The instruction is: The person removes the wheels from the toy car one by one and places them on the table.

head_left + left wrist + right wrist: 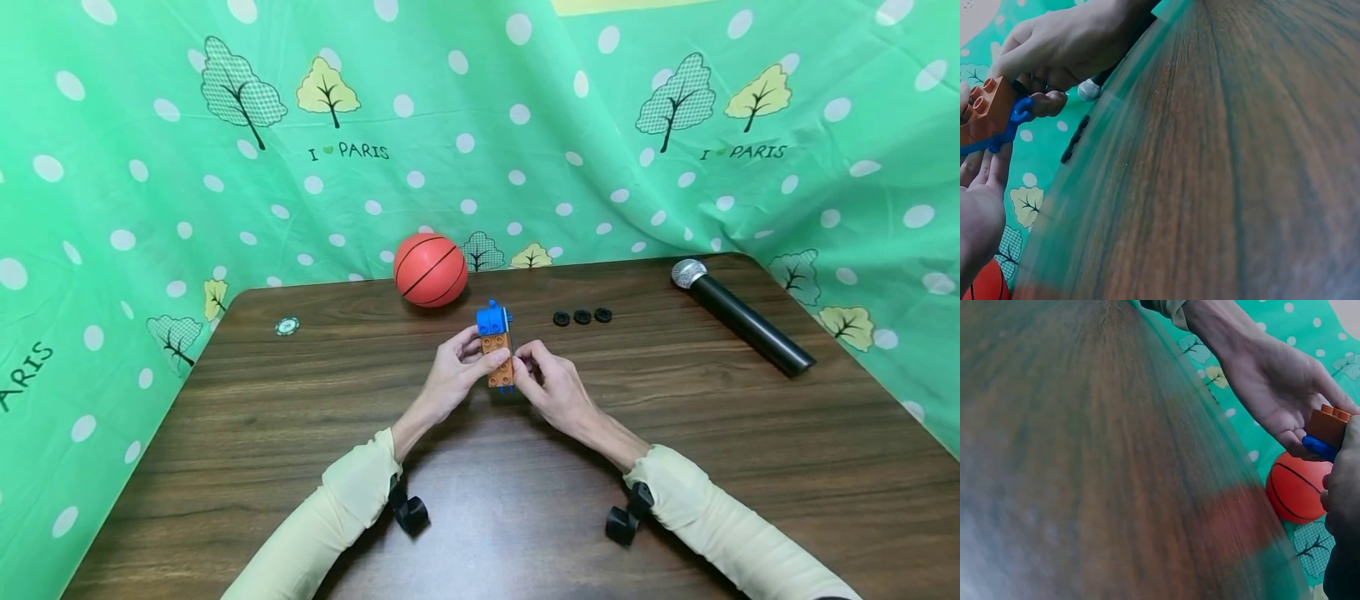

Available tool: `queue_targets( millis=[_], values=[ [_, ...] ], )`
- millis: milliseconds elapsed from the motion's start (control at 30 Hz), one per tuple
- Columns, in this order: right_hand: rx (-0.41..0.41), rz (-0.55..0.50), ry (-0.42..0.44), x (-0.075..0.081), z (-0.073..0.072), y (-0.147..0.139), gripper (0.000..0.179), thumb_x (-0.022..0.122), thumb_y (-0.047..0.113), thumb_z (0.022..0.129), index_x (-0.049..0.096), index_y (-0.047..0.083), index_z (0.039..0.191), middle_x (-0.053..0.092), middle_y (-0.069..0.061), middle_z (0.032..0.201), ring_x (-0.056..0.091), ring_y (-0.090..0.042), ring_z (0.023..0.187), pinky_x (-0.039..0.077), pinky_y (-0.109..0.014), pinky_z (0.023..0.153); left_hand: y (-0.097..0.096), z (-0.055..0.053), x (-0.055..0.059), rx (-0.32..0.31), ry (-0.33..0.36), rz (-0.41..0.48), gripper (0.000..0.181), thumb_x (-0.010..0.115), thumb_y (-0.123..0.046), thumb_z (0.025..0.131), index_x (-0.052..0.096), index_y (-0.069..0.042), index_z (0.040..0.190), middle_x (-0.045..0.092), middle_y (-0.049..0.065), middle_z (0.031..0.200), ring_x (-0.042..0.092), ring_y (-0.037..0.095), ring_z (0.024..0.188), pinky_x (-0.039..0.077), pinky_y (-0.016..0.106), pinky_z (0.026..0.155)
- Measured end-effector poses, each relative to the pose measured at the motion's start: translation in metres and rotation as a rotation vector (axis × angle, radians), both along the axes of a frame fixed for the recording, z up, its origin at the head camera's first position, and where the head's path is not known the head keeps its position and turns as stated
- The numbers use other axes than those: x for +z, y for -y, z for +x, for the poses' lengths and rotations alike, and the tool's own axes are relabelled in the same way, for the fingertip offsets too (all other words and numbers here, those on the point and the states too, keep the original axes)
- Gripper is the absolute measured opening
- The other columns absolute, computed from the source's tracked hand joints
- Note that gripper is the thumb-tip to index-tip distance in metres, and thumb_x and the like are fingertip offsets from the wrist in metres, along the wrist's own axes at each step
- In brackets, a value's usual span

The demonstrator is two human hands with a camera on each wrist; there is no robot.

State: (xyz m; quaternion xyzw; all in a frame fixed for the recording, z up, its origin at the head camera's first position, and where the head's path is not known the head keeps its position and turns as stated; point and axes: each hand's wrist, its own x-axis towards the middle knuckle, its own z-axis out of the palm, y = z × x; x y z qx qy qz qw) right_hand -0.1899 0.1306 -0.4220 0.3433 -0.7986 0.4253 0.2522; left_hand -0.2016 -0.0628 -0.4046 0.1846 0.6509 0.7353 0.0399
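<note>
Pale sleeves (322, 517) reached in from the near side, each with a black wrist mount (411, 515) below the cuff. Ahead of them, an orange and blue block toy (495, 342) was between the two hands, its blue end pointing to the far edge of the wooden tabletop (517, 517). It lay against the left hand's thumb and just beside the right hand's fingertips.

Wood stretched from the toy to both side edges. Near the far edge, by the green curtain (465, 100), sat a red ball (431, 270); three black discs (582, 317) lay in a row beyond the right hand. A microphone (738, 317) slanted along the right side, and a round chip (287, 326) lay towards the left edge, both well apart from the hands.

The left hand (459, 364) gripped the toy, thumb across the orange studs. The right hand (557, 389), fingers curled, pinched at the toy's right side; its exact hold was partly hidden.
</note>
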Motion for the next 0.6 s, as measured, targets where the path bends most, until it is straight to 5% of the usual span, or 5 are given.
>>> queue_targets(
  millis=[600],
  values=[
    [0.111,-0.039,0.09,0.0,-0.003,-0.0041,0.015,0.058,-0.008,0.094,0.056,0.007,0.097,0.056,0.006,0.075,0.051,-0.006,0.065,0.045,-0.023,0.054,0.0048,-0.0017,0.0,-0.055,0.035,-0.032,0.052,0.07,-0.015,0.096,0.055,0.006,0.141,0.068,0.023,0.126,0.069,0.032,0.113,0.055,0.04,0.097]
  ],
)
